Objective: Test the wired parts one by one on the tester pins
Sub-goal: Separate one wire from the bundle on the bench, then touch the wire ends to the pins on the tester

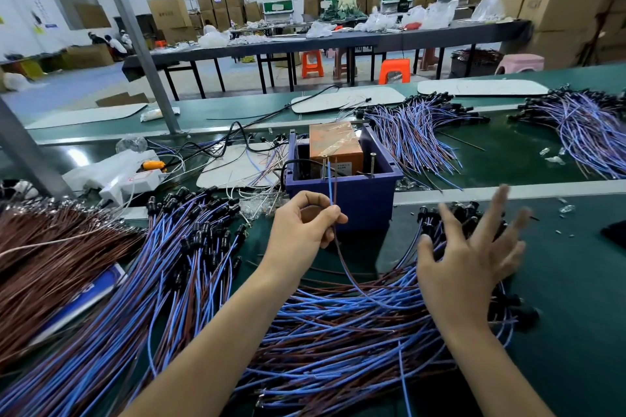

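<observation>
My left hand (305, 223) pinches the blue and brown wire pair (330, 189) of one wired part, its ends pointing up at the left tester pin (324, 165). A second upright pin (373, 164) stands to the right on the rim of the purple tester box (342, 193), which holds an orange block (335, 142). My right hand (474, 247) hovers with spread fingers over the pile of blue and brown wired parts (338, 332) with black ends. Whether the wire ends touch the pin is not visible.
Another pile of the same parts (183, 247) lies on the left, next to a brown wire bundle (50, 247). More piles (416, 135) lie beyond the box on the green belt (559, 281). A white power strip (115, 176) sits at the left.
</observation>
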`<state>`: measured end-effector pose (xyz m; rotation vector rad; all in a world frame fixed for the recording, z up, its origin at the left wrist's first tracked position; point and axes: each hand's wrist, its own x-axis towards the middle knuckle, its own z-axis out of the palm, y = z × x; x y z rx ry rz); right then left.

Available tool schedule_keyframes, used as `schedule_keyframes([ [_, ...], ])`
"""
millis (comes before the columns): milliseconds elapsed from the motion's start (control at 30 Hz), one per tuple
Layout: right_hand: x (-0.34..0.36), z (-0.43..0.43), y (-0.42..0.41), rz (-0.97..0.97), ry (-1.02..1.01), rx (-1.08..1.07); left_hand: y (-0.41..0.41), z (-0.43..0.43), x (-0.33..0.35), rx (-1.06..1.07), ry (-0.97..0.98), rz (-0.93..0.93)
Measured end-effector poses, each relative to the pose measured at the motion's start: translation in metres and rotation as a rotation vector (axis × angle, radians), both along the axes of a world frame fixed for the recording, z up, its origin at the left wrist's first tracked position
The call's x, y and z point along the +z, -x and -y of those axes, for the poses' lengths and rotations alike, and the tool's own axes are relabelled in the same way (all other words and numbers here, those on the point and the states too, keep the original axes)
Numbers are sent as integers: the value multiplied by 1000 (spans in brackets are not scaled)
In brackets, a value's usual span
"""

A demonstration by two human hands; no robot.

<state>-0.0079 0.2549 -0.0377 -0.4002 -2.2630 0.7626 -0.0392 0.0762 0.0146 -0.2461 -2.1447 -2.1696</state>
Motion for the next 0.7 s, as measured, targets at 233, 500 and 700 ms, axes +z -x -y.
schedule_keyframes([
  [233,6,34,-15,-243,0,693,-3,-7,-7,-92,-25,35],
  [500,1,43,-18,-97,159,791,-5,-8,-5,-133,-30,61],
  [700,4,41,-19,-38,303,858,-4,-6,-3,-152,-22,64],
])
